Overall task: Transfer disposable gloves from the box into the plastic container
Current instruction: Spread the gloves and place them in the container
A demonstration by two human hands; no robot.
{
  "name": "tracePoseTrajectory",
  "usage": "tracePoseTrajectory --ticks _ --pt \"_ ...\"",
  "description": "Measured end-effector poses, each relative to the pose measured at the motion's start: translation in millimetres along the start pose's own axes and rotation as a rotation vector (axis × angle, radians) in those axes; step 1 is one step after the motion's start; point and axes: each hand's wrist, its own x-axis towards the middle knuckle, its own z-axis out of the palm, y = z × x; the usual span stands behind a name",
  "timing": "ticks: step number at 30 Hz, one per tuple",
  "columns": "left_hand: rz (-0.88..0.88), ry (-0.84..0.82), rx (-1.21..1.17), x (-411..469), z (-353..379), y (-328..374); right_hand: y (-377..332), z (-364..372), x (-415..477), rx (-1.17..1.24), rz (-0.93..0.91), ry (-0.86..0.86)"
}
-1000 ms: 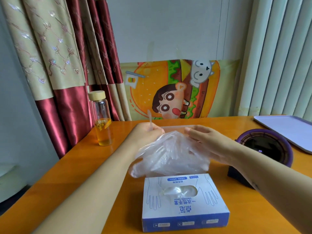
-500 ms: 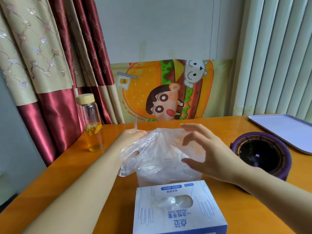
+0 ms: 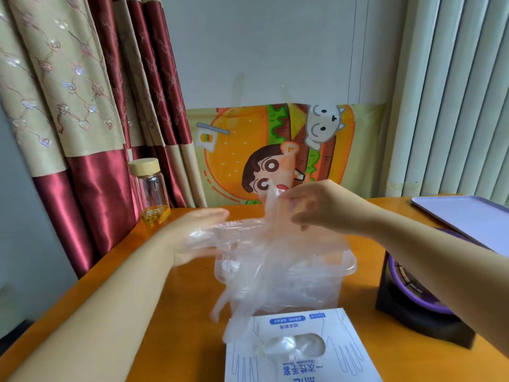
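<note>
A thin clear disposable glove hangs crumpled over the clear plastic container in the middle of the orange table. My right hand pinches the glove's top edge above the container. My left hand is stretched out flat at the container's left side, with part of the glove film lying over it. The white and blue glove box lies nearest me, right in front of the container, and more clear gloves show in its oval opening. The glove's loose fingers dangle down to the box's left corner.
A glass bottle with a wooden lid and yellow liquid stands at the back left near the curtain. A black and purple round device sits right of the container. A lilac tray lies at the far right.
My right hand has taken the glove's top edge and lifted it. My left hand has let go and flattened out at the left. The view has moved closer and the container shows more.
</note>
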Motion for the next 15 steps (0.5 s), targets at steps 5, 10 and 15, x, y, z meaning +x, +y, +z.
tracePoseTrajectory --ticks 5,10,15 --pt "0.691 0.601 0.307 -1.8 -7.6 21.7 15.1 12.2 22.5 0.012 0.175 -0.239" --pt "0.666 -0.064 1.135 0.8 41.9 15.3 41.1 35.2 37.6 -0.120 0.278 -0.335" --pt "0.231 -0.344 1.428 44.1 54.6 -1.2 59.9 54.7 43.8 -0.345 0.330 -0.405"
